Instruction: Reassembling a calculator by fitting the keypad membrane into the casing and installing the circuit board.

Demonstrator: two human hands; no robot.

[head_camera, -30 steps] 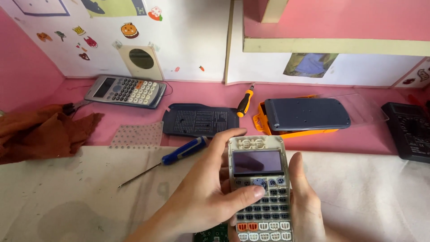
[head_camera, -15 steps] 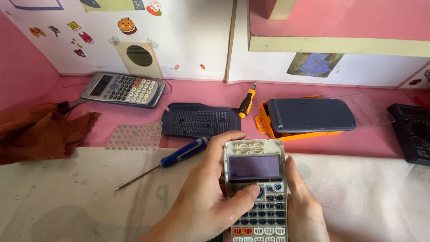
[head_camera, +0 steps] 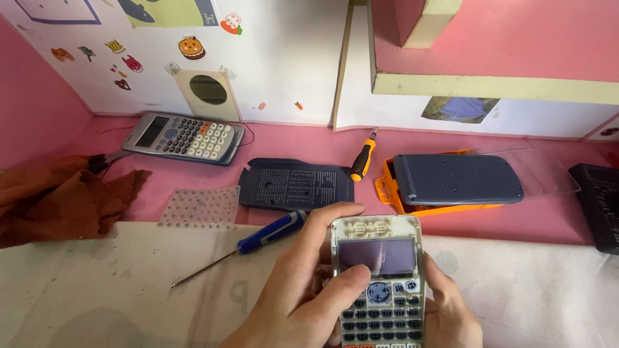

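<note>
Since the earlier frames the grey-white calculator (head_camera: 379, 283) sits slightly lower in view and the left thumb has come onto the bottom edge of its screen; everything on the desk keeps its place. The left hand (head_camera: 303, 296) grasps the calculator's left edge, fingers curled behind the top corner. The right hand (head_camera: 448, 312) cups the right edge, thumb lying along the side beside the keys. The unit is held face up above the pale mat (head_camera: 116, 290), with both hands closed on it. In my judgement the work is at a check of the display or keys, not disassembly.

Relative to the held calculator: the blue screwdriver (head_camera: 267, 232) lies just to its left on the mat, the dark back cover (head_camera: 293, 185) just beyond it, the orange-handled screwdriver (head_camera: 362, 160) further beyond, and a second calculator (head_camera: 184, 136) far beyond-left. A dark unit on an orange tray (head_camera: 454, 180) lies beyond-right. A brown cloth (head_camera: 58, 196) lies well apart, far left.
</note>
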